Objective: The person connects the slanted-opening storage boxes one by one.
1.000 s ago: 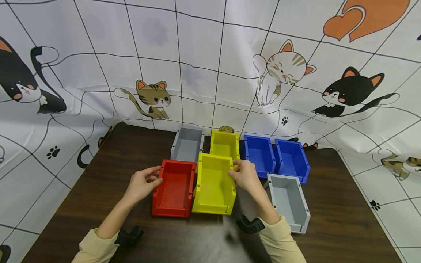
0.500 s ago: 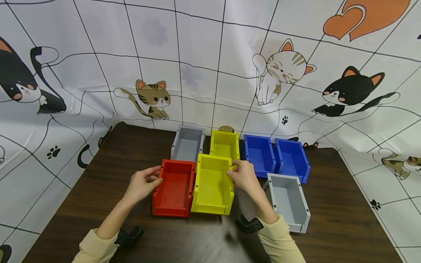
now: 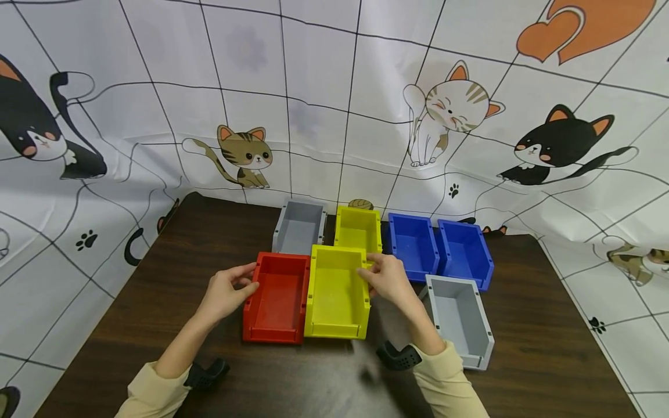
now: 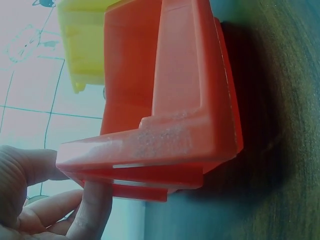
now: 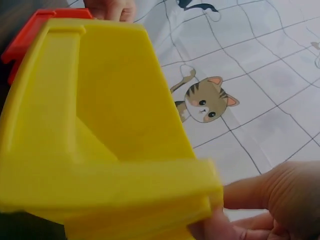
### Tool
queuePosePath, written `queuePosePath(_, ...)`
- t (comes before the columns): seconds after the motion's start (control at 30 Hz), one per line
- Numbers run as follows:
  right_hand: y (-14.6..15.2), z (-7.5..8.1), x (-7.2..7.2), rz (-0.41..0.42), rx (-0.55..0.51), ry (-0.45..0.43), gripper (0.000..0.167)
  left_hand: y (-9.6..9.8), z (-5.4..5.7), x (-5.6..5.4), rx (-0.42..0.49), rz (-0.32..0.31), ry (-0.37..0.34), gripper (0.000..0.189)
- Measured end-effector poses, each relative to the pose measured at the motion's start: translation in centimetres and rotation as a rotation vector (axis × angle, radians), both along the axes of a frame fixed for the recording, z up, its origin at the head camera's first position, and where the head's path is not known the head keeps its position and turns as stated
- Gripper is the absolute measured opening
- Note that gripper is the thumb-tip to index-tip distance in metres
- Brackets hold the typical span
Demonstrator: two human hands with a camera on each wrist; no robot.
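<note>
Side by side on the table stand a red plastic storage bin (image 3: 277, 299) and a yellow storage bin (image 3: 337, 296), in front of a back row of bins. My left hand (image 3: 225, 296) grips the red bin's left wall near its rear corner; the left wrist view shows a fingertip (image 4: 95, 205) against the wall below the rim. With thumb and fingers, my right hand (image 3: 389, 281) holds the yellow bin's right wall near the back. In the head view the two bins' facing walls meet or nearly meet. Both bins look empty inside.
Behind stand a grey bin (image 3: 300, 226), a smaller-looking yellow bin (image 3: 358, 226) and two blue bins (image 3: 413, 247). Another grey bin (image 3: 460, 319) is to the right of my right forearm. A cat-printed sheet (image 3: 324, 104) hangs behind the dark wooden table (image 3: 538, 325).
My right hand has shifted the front yellow bin slightly left, closing in on the red bin and straightening it a little. My left hand and the red bin have stayed in place.
</note>
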State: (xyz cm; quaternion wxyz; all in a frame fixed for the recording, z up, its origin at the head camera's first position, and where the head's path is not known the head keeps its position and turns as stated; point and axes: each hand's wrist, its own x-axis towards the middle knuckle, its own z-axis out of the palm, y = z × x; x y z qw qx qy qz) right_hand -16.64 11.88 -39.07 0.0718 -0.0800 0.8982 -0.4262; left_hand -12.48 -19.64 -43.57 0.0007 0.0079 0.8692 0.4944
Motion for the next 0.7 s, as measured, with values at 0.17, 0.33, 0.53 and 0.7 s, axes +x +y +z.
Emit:
queuePosePath(0.17,0.0,-0.2,0.0,-0.011,0.02,-0.012,0.048,-0.1,-0.3,0.0,0.004,-0.009,0.021,0.044)
queuePosePath(0.33,-0.7,-0.3,0.4,-0.041,0.102,0.197,0.05,-0.2,-0.4,0.0,0.003,-0.012,0.035,0.043)
queuePosePath(0.53,-3.2,-0.9,1.6,0.108,0.399,0.573,0.071,-0.2,-0.4,0.1,-0.004,-0.018,0.055,0.043)
queuePosePath(0.7,-4.8,-1.2,2.1,0.289,0.519,0.487,0.08,-0.1,-0.4,0.1,-0.008,-0.019,0.058,0.043)
